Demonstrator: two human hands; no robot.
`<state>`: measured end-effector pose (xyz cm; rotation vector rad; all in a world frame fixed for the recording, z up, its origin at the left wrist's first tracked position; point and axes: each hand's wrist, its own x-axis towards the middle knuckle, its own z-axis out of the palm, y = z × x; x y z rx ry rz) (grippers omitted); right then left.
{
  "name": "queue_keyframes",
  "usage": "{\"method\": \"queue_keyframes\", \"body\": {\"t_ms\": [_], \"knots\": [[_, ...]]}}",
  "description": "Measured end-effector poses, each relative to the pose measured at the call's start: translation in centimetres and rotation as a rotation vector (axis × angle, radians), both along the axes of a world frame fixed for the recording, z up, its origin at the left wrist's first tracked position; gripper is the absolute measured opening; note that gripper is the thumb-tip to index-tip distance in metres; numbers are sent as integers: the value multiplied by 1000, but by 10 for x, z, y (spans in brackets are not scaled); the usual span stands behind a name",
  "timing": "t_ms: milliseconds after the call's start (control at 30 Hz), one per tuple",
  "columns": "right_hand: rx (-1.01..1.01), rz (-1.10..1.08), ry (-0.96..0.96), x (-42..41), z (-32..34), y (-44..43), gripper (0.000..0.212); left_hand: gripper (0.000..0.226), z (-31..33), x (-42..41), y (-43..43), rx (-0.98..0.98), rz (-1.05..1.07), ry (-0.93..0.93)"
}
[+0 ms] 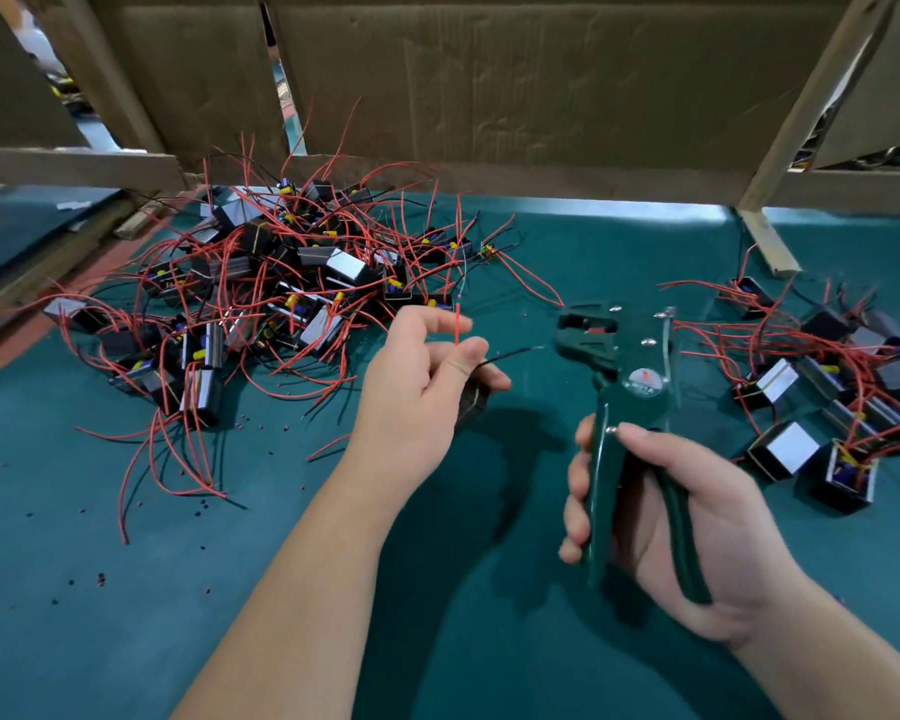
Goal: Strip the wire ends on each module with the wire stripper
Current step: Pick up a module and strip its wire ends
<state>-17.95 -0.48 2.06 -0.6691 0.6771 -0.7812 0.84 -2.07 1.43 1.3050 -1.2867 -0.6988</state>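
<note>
Module (471,402): black block, largely hidden in the grasp of left hand (427,376); red wire (457,324) rises above the grip, black wire (510,354) points outward. Wire stripper (619,356): green, handles clasped in right hand (697,532), head beyond grip.

One left hand (417,387), one right hand (697,537), one wire stripper (624,366), one held module (471,402), two module heaps (344,267) (783,446).
</note>
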Motion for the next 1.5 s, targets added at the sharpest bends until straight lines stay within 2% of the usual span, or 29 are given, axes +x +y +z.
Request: {"method": "queue_keyframes", "body": {"t_ms": [100, 167, 333, 467, 533, 733, 933, 1200, 1500], "knots": [[-5, -67, -23, -7, -1, -7, 40, 17, 4, 2, 2, 27, -84, 126], [-1, -45, 26, -11, -2, -9, 46, 22, 5, 2, 3, 39, -160, 138], [37, 166, -3, -9, -4, -3, 63, 19, 2, 0, 4, 9, -85, -73], [12, 303, -102, -9, -3, -1, 52, 19, -2, 3, 4, -14, -62, -234], [14, 321, -115, -9, -2, -1, 53, 16, -2, 3, 4, -11, -69, -294], [48, 335, -152, -11, 0, -5, 55, 12, -1, 2, 5, -4, -116, -377], [4, 394, -146, -14, 2, -7, 51, 15, 4, 4, 7, -39, -61, -397], [-41, 386, -91, -17, 3, -6, 54, 16, 11, 3, 7, -72, -43, -448], [-87, 411, 14, -24, 3, -7, 46, 13, 13, 9, 7, -162, -42, -436]]}}
